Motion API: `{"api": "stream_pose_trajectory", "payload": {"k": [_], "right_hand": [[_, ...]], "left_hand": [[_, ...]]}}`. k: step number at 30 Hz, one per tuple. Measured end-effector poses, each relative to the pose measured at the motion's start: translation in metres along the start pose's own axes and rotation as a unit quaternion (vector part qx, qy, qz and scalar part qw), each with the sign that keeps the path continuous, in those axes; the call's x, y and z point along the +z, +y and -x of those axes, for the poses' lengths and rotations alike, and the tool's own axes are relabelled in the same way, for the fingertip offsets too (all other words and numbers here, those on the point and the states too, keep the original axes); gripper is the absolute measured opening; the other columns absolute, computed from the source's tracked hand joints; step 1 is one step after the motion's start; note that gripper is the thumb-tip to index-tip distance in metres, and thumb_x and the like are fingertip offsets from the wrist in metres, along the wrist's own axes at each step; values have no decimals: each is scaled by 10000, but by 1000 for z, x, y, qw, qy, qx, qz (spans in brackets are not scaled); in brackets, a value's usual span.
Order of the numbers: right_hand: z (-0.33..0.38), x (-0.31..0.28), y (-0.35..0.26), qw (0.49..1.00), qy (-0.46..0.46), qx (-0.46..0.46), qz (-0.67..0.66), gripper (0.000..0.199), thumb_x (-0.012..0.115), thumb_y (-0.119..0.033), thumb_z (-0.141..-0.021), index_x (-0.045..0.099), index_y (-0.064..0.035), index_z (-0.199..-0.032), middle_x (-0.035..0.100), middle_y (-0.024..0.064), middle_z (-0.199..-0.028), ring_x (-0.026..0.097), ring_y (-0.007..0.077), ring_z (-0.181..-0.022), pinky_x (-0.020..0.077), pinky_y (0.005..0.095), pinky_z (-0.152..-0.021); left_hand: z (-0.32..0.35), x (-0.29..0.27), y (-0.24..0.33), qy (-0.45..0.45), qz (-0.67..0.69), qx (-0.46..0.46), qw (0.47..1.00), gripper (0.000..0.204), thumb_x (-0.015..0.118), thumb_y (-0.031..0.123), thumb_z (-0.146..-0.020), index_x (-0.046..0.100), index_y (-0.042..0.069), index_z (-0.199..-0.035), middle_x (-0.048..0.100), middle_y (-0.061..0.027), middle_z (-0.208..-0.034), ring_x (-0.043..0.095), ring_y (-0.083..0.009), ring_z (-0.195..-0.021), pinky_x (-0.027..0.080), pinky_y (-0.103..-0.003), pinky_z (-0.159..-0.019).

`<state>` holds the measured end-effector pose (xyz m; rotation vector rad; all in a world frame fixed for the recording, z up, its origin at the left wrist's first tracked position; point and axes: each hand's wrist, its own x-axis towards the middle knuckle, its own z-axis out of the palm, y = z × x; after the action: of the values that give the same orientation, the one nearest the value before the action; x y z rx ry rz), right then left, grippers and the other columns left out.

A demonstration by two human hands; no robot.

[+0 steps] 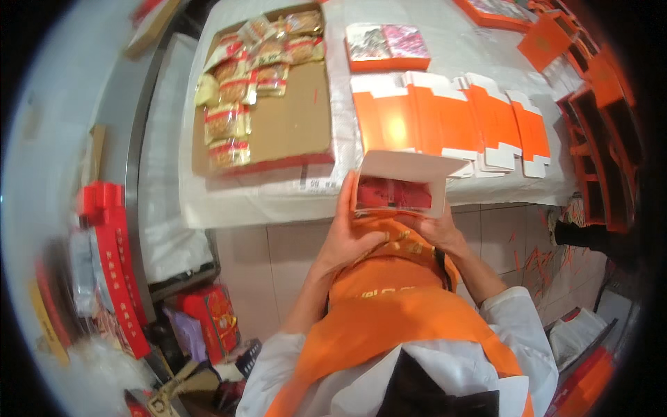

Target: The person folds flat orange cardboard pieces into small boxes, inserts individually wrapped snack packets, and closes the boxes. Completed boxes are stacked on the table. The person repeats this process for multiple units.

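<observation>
Between my two hands, in front of my orange apron, is a small carton (410,167) with its white flap raised. Dark pink wrapped packets (394,194) lie inside it. My left hand (349,233) grips the carton's left side, fingers stretched up along the edge. Around the lower right corner closes my right hand (439,228), its fingertips partly hidden under the box. Just beyond the carton, flat orange-and-white cartons (445,118) lie overlapping in a row on the table.
A shallow cardboard box (295,118) at the table's left holds several clear-wrapped baked goods (235,89). A filled orange carton (389,47) sits at the back. Stacked orange boxes (597,139) stand to the right. A red gift box (208,323) rests low at the left.
</observation>
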<state>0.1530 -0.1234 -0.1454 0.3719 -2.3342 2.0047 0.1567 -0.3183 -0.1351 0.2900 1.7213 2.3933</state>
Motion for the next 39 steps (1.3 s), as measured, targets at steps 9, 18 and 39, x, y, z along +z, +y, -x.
{"api": "stream_pose_trajectory", "payload": {"k": [9, 18, 39], "right_hand": [[-34, 33, 1, 985, -173, 21, -12, 644, 755, -135, -730, 390, -4, -1244, 499, 97, -1183, 486, 201, -1094, 395, 331, -929], [-44, 57, -20, 971, -197, 106, -83, 869, 630, -116, -802, 36, -20, -1430, 236, 151, -1433, 339, 238, -1273, 315, 353, -1029], [39, 30, 15, 904, 167, 192, -345, 183, 497, 21, -872, 377, -43, -995, 561, 126, -994, 549, 127, -901, 457, 252, -784]], "left_hand": [[13, -64, -11, 22, -139, 59, 988, 862, 798, 100, -665, 290, 76, -1360, 387, -109, -1322, 373, -206, -1228, 319, -335, -1013], [21, -52, -3, 163, -4, 39, 986, 668, 500, 115, -878, 115, -52, -1398, 308, -154, -1374, 337, -216, -1249, 290, -345, -1030], [36, 21, -48, 205, 16, 39, 978, 191, 519, -57, -789, 472, -4, -966, 563, -134, -961, 539, -218, -924, 403, -325, -871]]}}
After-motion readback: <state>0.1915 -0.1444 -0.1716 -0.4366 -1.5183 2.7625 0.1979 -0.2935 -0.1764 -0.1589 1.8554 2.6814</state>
